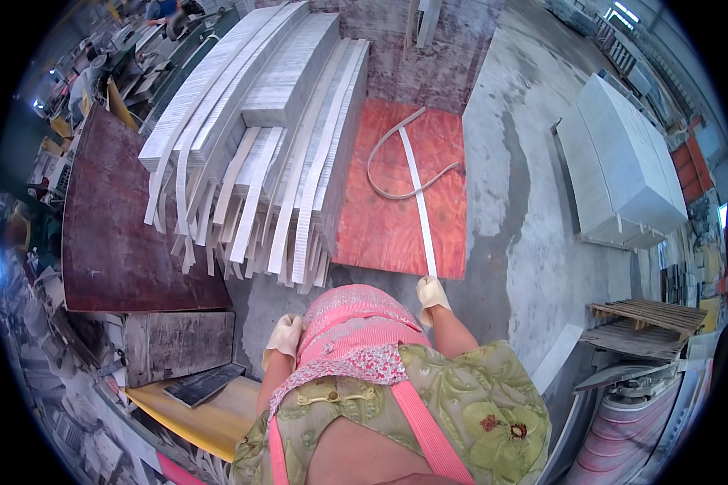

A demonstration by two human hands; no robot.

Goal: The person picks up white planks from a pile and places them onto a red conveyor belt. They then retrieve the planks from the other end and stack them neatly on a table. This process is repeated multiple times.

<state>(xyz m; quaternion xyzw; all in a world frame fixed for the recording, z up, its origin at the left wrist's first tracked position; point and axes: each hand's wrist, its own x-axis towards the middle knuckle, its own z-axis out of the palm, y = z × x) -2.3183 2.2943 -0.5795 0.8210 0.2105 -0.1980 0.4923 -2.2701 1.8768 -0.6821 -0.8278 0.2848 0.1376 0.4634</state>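
Note:
My right hand [433,294], in a cream glove, is closed on the near end of a long, flat white strip [416,190]. The strip runs away from me over a red board [441,234]. Across its far part lies a curved, tan strip [370,168], bent into a hook shape. My left hand [284,334], gloved alike, is low beside my pink apron [356,315], with its fingers turned out of sight. Beyond it rises a tall stack of long white and grey strips [263,105], their near ends uneven and some drooping.
A dark red-brown board [121,234] leans left of the stack, above a worn grey block [178,347] and a yellow panel [186,416]. At right stand a large white wrapped block [623,153] and a wooden pallet [651,315]. A purplish panel [453,61] rises behind the red board.

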